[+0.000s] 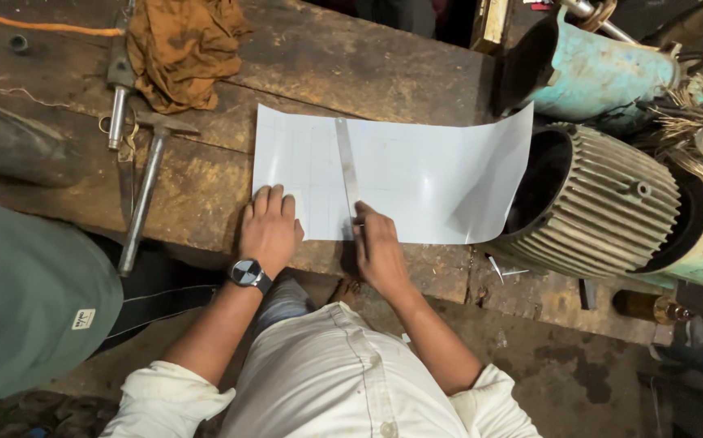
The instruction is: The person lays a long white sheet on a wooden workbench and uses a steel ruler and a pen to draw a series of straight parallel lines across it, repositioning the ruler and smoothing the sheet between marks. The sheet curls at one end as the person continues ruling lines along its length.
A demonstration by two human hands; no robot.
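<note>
A white sheet (416,170) lies on a worn wooden bench (327,65), its right edge curling up against a motor casing. A narrow metal ruler (346,162) rests across the sheet, running away from me. My left hand (269,231) lies flat on the sheet's near left corner, fingers spread; a dark wristwatch (248,273) sits on that wrist. My right hand (377,247) presses on the ruler's near end at the sheet's front edge; whether it holds anything small is hidden.
A ribbed grey motor casing (591,203) and a teal motor housing (603,73) stand at the right. A brown rag (181,49), a hammer (145,191) and another metal tool (116,105) lie at the left. A green-clad person (27,308) is at the near left.
</note>
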